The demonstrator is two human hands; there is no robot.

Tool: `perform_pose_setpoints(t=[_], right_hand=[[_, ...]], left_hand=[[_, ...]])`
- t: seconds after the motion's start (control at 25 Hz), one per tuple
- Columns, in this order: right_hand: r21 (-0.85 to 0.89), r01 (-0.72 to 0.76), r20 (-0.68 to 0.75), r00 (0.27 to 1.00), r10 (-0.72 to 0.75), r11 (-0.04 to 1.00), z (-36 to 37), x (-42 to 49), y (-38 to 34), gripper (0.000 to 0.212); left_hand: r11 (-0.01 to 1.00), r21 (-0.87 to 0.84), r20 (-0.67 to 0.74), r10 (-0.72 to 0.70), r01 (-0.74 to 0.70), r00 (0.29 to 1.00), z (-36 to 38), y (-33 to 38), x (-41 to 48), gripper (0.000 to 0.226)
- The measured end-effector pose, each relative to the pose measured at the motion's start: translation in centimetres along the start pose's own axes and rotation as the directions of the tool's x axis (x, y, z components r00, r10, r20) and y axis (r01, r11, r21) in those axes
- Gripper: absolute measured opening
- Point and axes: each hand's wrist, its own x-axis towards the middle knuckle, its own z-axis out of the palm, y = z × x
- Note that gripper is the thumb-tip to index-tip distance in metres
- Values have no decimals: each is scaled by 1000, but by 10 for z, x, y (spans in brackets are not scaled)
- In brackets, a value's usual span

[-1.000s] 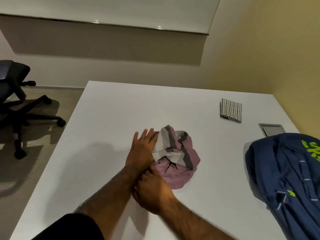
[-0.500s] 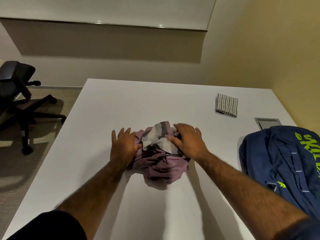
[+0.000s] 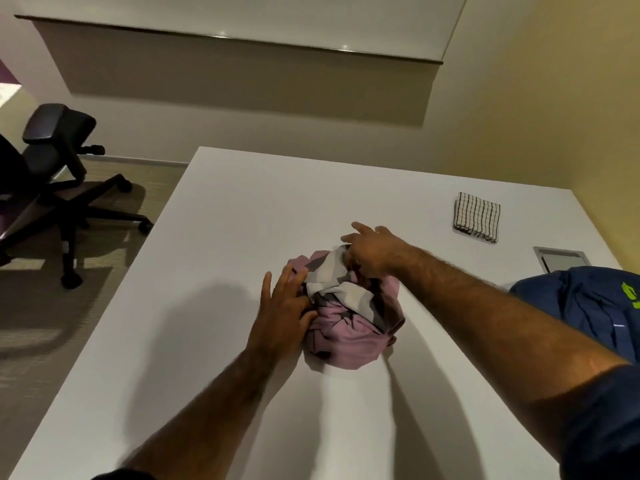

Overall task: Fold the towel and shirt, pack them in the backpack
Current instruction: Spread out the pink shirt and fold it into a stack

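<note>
A crumpled pink shirt (image 3: 349, 327) with grey and white stripes lies bunched in the middle of the white table (image 3: 214, 258). My left hand (image 3: 280, 313) presses against the shirt's left side, fingers spread and nearly straight, thumb on the cloth. My right hand (image 3: 370, 251) reaches over the far top of the bundle; its fingers curl down into the striped fabric and grip it, with the index finger sticking out. A folded checked towel (image 3: 478, 218) lies at the far right of the table. The blue backpack (image 3: 588, 303) with green lettering lies at the right edge, partly out of view.
A metal cable hatch (image 3: 562, 259) is set into the table between the towel and the backpack. A black office chair (image 3: 59, 174) stands on the floor to the left. A yellow wall runs along the table's right side.
My right hand has moved from the shirt's right side to its far top and taken hold of the fabric. My left hand stays at the left side. The camera has tilted.
</note>
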Motion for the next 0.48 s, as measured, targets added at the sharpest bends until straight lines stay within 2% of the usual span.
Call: perform_pose_setpoints(t=[0.04, 0.08, 0.12, 0.16, 0.2, 0.24, 0.28, 0.32, 0.4, 0.44, 0.48], right_hand=[[45, -63, -108, 992, 68, 997, -12, 0, 3, 33], [174, -170, -300, 929, 217, 970, -27, 3, 12, 27], [339, -267, -484, 773, 410, 902, -46, 6, 26, 25], [505, -301, -576, 580, 576, 809, -64, 5, 44, 27], [640, -283, -591, 413, 693, 714, -77, 3, 60, 36], [718, -272, -557, 327, 763, 641, -82, 0, 74, 48], [733, -297, -530, 314, 787, 612, -80, -3, 82, 57], [704, -336, -525, 346, 778, 625, -74, -7, 84, 61], [604, -378, -525, 473, 707, 701, -43, -12, 76, 52], [586, -372, -475, 562, 677, 720, -21, -13, 71, 45], [592, -361, -381, 663, 645, 720, 1, -14, 66, 41]], left_hand=[[1000, 9, -6, 2, -2, 1000, -2, -2, 0, 20], [999, 33, -19, 30, -29, 999, -8, -5, -1, 19], [992, 74, -26, 103, -101, 994, -15, -8, -7, 23], [968, 124, -7, 221, -218, 975, -23, -13, -17, 27], [925, 156, 40, 344, -346, 938, -33, -20, -29, 28], [875, 158, 99, 446, -457, 889, -44, -29, -42, 25], [839, 160, 135, 503, -519, 854, -55, -41, -52, 24], [843, 170, 117, 497, -510, 860, -63, -52, -56, 26], [932, 185, -26, 322, -312, 946, -71, -63, -48, 37], [970, 170, -81, 190, -174, 978, -70, -62, -37, 40], [988, 142, -80, 76, -64, 994, -66, -56, -23, 39]])
